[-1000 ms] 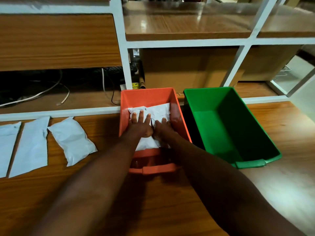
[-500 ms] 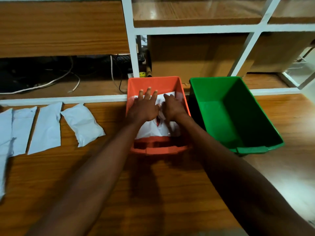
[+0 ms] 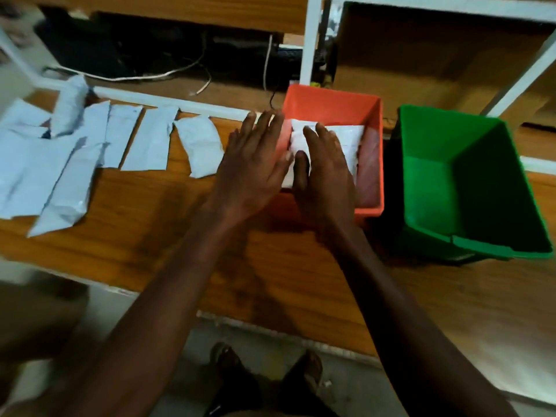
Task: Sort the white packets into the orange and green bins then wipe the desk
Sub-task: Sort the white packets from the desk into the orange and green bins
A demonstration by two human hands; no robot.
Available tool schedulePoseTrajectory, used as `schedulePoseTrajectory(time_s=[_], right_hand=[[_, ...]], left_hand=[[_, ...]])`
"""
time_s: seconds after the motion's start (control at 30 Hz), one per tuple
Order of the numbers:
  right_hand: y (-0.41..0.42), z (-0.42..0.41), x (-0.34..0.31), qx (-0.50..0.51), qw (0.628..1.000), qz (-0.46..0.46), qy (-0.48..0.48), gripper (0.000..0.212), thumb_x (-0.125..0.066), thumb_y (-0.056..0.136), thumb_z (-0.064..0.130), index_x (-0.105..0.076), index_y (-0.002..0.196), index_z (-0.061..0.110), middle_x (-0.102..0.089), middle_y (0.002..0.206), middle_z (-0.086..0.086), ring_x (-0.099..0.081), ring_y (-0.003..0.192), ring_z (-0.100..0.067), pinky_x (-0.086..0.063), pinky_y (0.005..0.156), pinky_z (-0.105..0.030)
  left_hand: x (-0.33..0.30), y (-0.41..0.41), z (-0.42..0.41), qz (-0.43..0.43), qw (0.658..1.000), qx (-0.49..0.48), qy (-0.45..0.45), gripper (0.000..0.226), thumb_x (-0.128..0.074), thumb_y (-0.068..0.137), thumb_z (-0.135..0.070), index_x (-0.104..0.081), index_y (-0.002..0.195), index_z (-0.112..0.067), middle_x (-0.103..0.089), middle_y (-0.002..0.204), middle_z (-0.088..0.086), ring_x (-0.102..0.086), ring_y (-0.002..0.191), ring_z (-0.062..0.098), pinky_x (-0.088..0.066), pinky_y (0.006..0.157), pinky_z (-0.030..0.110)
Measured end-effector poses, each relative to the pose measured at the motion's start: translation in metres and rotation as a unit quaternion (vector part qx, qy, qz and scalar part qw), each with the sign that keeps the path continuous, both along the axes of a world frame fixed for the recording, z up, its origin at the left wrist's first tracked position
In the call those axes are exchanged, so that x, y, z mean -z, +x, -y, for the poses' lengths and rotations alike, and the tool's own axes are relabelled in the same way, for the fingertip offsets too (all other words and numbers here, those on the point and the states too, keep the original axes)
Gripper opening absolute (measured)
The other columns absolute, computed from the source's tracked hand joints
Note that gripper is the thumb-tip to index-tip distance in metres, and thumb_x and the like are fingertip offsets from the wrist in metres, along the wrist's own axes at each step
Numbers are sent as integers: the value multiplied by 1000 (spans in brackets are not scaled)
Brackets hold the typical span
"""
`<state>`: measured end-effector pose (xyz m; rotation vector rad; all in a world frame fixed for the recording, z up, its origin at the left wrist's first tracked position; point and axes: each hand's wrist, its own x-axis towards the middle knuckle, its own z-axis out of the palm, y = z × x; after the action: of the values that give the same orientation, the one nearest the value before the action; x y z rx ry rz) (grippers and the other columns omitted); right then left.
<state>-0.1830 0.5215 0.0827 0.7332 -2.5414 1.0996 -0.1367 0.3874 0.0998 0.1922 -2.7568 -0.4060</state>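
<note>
The orange bin stands on the wooden desk with a white packet lying inside it. My right hand hovers flat over that packet, fingers apart, holding nothing. My left hand is spread over the bin's left wall, empty, with its fingertips toward the loose packets. Several white packets lie in a row on the desk to the left; the nearest one is just left of my left hand. The green bin on the right holds nothing.
White shelf frames and wooden panels rise behind the desk, with cables and dark equipment in the open bay. The desk's front edge runs below my forearms. My feet show on the floor beneath.
My left hand has lifted out of the orange bin and shifted left over its wall. My right hand has risen off the packet. The view swung left and down, showing more packets.
</note>
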Motion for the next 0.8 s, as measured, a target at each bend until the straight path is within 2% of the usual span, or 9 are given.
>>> schedulePoseTrajectory(time_s=[0.13, 0.3, 0.53, 0.8], right_hand=[[45, 23, 0, -25, 1000, 10, -3, 50, -42, 101, 30, -48, 145, 9, -39, 157, -15, -31, 148, -33, -31, 119, -50], [96, 78, 9, -39, 999, -20, 15, 48, -44, 103, 34, -46, 146, 12, -39, 158, -12, -31, 148, -31, -33, 118, -47], [149, 181, 34, -58, 996, -29, 58, 55, -41, 103, 42, -43, 150, 14, -35, 161, -9, -27, 150, -29, -28, 120, -48], [133, 248, 59, -97, 986, -18, 132, 58, -34, 104, 49, -28, 157, 25, -18, 167, -2, -11, 155, -23, -14, 123, -46]], left_hand=[[10, 49, 32, 1, 999, -45, 14, 64, -29, 104, -50, -11, 159, -24, -11, 167, 2, -4, 154, 22, -7, 124, 48], [16, 110, 94, -9, 997, -73, 23, 66, -28, 102, -52, -11, 159, -23, -11, 167, 3, -4, 154, 23, -8, 124, 48], [37, 196, 205, 40, 992, -119, 10, 67, -21, 101, -56, -6, 159, -27, -3, 168, -1, 3, 154, 21, -1, 123, 45], [59, 200, 272, 76, 991, -105, 27, 71, -17, 96, -60, -5, 159, -28, 1, 168, -1, 5, 154, 22, 0, 123, 47]])
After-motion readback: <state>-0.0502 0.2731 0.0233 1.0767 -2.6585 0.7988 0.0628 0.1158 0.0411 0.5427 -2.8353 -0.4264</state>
